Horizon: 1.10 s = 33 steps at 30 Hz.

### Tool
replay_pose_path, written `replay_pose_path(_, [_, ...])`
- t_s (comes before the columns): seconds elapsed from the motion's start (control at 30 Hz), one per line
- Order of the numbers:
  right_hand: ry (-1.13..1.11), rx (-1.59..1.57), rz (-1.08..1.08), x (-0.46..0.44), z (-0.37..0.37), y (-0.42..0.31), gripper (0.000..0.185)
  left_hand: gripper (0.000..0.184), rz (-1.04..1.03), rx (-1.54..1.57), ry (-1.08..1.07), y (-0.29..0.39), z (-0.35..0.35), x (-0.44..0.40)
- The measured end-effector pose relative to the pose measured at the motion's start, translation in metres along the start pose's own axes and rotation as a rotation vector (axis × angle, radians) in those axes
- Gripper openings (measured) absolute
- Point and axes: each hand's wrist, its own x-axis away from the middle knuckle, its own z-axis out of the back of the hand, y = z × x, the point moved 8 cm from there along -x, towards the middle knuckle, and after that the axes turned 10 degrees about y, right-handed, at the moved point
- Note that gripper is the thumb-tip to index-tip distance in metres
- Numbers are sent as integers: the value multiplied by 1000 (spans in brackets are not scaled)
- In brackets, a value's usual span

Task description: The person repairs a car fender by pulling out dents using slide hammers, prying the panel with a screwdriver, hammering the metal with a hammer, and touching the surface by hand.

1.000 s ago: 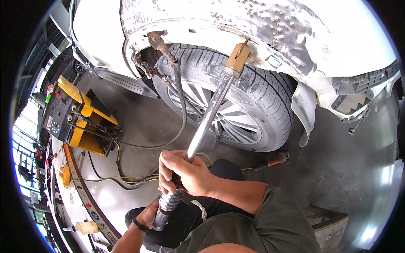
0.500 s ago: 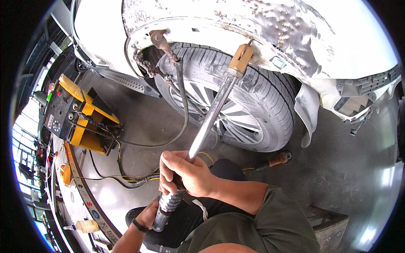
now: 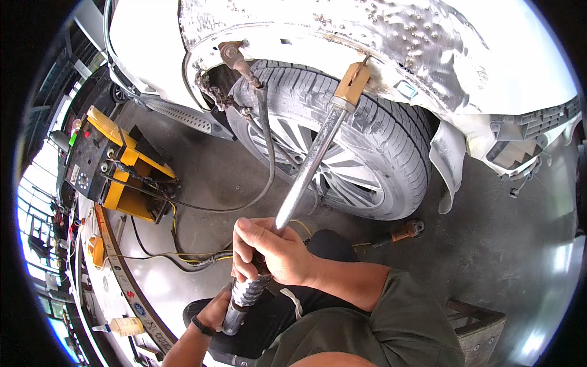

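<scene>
A slide hammer (image 3: 310, 168) with a long chrome rod runs diagonally from my lap up to the car's fender (image 3: 397, 37). Its brass-coloured head (image 3: 353, 84) meets the lower edge of the wheel arch through a thin tip. My right hand (image 3: 278, 251) is closed around the tool where the rod enters its thicker, ridged lower part. Farther down, my left hand (image 3: 215, 309), with a dark band at the wrist, is closed at the side of the handle end; some of its fingers are hidden behind it. Bare metal and many small weld bumps mark the fender.
Behind the rod is the car's wheel (image 3: 342, 159). A cable clamp (image 3: 234, 58) is fixed to the arch, its cable hanging down. To the left stands a yellow-black machine (image 3: 122, 168). A power tool (image 3: 400, 232) lies on the floor, and a plastic bottle (image 3: 125, 327) is at lower left.
The view has shifted very slightly. Both hands keep their hold on the slide hammer, and its tip stays at the arch edge.
</scene>
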Motion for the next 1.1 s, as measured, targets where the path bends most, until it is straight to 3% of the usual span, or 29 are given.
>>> replay_pose_path(0.77, [19,-19,-23,0,-2,0,52,41,2,1,-2,-2,6,0])
replay_pose_path(0.93, [37,-109,-69,0,-18,1,49,30,33,-5,-32,1,21,18])
replay_pose_path(1.1, [-27,-177,-23,-4,-35,-2,48,34,167,58,20,5,38,45])
